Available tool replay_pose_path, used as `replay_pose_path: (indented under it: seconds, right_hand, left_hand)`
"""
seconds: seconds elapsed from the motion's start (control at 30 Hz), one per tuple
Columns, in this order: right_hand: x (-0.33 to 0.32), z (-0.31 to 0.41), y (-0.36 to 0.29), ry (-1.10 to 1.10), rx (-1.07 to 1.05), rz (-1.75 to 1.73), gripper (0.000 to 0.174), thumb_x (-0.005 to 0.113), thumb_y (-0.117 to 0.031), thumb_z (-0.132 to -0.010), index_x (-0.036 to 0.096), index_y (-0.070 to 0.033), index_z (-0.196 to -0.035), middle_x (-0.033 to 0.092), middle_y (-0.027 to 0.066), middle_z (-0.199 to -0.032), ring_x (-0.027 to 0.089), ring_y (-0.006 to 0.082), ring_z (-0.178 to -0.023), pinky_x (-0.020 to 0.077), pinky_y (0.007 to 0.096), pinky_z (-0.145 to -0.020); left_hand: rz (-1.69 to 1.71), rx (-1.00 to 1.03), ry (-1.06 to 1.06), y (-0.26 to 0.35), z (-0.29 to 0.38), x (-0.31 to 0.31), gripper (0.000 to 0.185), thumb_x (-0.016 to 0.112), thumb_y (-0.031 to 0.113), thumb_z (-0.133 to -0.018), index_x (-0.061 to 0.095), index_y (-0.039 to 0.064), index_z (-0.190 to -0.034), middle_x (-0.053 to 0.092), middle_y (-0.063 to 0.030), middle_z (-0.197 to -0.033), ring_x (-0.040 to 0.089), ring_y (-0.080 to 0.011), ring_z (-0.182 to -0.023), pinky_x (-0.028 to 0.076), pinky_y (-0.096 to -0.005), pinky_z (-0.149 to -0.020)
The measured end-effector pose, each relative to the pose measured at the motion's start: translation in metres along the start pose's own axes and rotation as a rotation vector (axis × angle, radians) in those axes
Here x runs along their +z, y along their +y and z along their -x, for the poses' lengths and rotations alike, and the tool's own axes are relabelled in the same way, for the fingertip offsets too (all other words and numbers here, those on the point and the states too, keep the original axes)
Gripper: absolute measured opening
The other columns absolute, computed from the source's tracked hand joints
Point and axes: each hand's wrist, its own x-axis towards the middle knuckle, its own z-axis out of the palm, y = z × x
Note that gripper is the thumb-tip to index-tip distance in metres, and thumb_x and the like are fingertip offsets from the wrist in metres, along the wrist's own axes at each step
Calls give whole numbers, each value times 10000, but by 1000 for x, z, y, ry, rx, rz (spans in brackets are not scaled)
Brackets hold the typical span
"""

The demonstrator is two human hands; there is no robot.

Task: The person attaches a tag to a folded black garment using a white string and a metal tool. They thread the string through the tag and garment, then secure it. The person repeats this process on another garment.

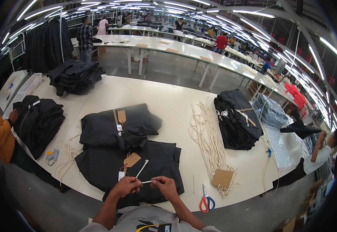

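Note:
Between my two hands runs a short piece of cream cotton cord (146,182). My left hand (128,185) pinches it on one side, and my right hand (165,187) grips it by the fingertips on the other. A second length of cord with a knotted end (142,168) rises from beside my left fingers over the cloth. Beneath both hands lies a folded black garment (159,156). A brown cardboard hang tag (132,159) and a white label (121,175) rest on it, just beyond my left hand. Another folded black garment (104,124) with its own tag lies behind.
Scissors with red and blue handles (206,201) lie right, near a bundle of cords (206,136) under a cardboard piece (222,178). A tagging gun (52,156) lies left. Black garment stacks (238,121) stand on the table (174,95). People work at both sides.

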Motion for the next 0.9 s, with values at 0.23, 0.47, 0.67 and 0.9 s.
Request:
replay_pose_path:
  seconds: [0.23,0.47,0.67,0.9]
  right_hand:
    - [20,-4,20,38,-40,178,165,690,-108,-937,716,46,-988,727,72,-836,691,110,-753,562,244,-705]
    - [39,-2,24,4,-409,689,120,694,-137,-912,694,-22,-944,693,135,-827,691,245,-724,536,335,-668]
    - [45,7,15,-89,-557,846,117,672,-151,-911,624,-45,-901,634,139,-844,647,347,-774,522,425,-652]
    - [44,7,4,-92,-605,947,94,632,-138,-924,595,-56,-895,601,120,-836,623,338,-793,506,451,-640]
  left_hand:
    - [596,14,70,-22,-20,-4,199,601,192,-1003,647,25,-905,644,-49,-782,588,-143,-652,472,-273,-592]
    - [726,96,91,-31,-16,-3,196,622,155,-986,701,-9,-1059,686,-59,-884,634,-149,-747,514,-280,-678]
    - [428,202,250,-50,-23,-6,167,691,101,-942,727,-16,-1057,717,-55,-890,655,-113,-757,521,-239,-686]
    - [72,177,246,-37,-13,3,166,683,110,-949,725,-34,-1018,711,-48,-862,659,-113,-748,545,-245,-707]
